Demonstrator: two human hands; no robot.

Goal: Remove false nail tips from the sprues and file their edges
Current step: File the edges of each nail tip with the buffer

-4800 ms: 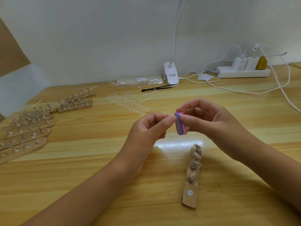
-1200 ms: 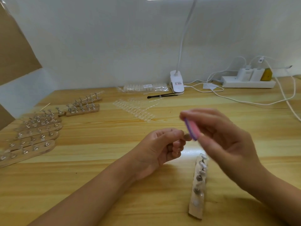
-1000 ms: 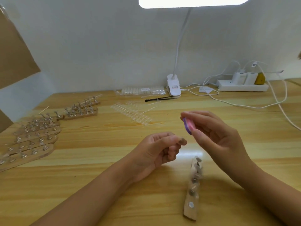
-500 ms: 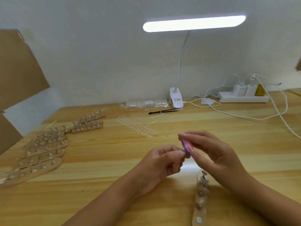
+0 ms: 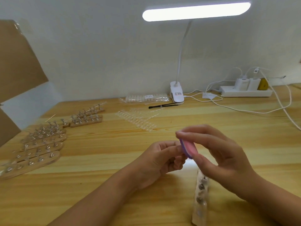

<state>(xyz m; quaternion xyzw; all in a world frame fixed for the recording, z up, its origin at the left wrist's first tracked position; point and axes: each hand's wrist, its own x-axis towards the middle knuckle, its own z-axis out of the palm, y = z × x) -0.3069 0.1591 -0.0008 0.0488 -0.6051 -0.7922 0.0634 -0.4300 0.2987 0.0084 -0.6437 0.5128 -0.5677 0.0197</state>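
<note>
Fingers (image 5: 203,132) of the right hand (image 5: 228,160) pinch a rounded pink-and-purple file (image 5: 189,148); left hand (image 5: 156,160) curled, hold unclear.

Nail-craft workbench (image 5: 101,185): tip sprues (image 5: 136,119), clip lamp (image 5: 195,11)

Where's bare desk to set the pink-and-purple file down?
Bare: wooden tabletop between the left forearm and wooden stand strips; also right of the right hand holding the pink-and-purple file, below the white cable. Crowded: back edge and clear sprues.
</note>
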